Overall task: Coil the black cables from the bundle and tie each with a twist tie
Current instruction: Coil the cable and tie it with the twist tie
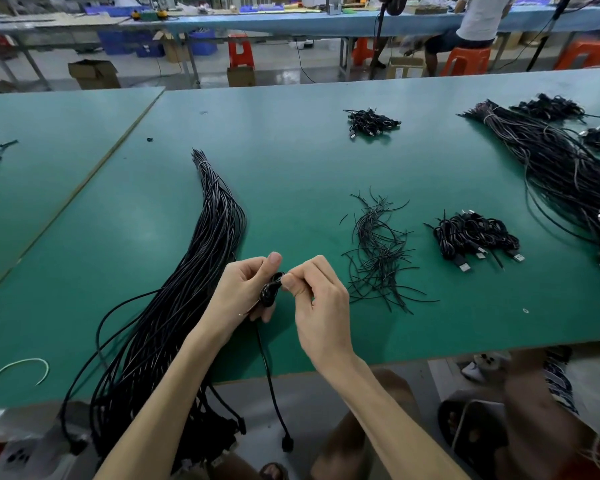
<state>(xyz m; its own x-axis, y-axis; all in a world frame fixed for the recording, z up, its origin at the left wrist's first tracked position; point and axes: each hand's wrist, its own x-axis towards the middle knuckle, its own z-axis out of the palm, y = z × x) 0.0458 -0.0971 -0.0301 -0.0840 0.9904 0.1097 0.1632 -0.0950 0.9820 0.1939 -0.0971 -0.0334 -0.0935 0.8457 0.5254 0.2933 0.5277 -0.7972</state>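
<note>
Head: coil point(269, 294) apparently between fingers point(289, 281)

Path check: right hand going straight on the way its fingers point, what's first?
The right hand points left at the coiled cable gripped by the left hand; its fingertips seem to pinch it.

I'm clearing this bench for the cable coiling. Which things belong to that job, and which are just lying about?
Job: left hand and right hand holding the part-wound cable; cable bundle; twist ties; finished coils.

Lying about: white loop at near left; small black scrap; cardboard box and red stool in the background.
</note>
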